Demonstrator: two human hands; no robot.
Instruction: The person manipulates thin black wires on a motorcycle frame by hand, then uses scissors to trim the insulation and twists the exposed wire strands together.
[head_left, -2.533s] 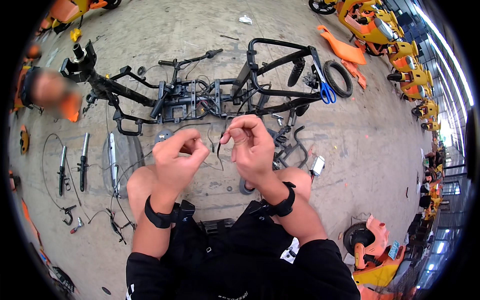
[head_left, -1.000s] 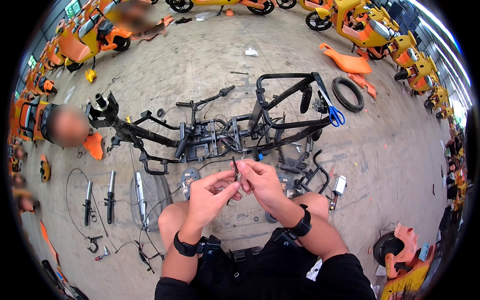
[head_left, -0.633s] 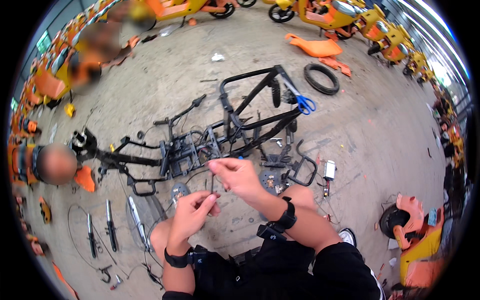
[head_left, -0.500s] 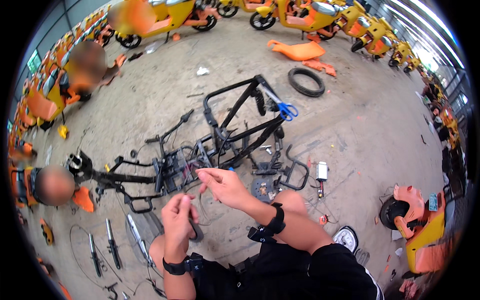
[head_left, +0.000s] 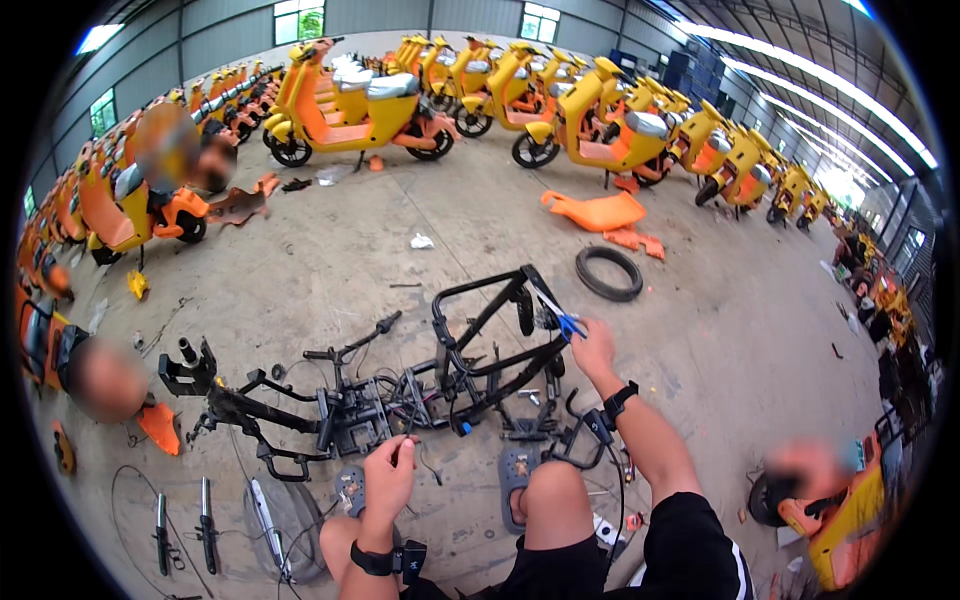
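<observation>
Blue-handled scissors [head_left: 567, 324], silvery blades [head_left: 546, 302], by black frame [head_left: 265, 408]

Blue scissor handles [head_left: 570, 327], black frame [head_left: 326, 420].

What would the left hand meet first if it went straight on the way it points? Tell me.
Probably the middle of the black frame, which lies just past the left hand's fingertips; depth is unclear, so it might pass above.
</observation>
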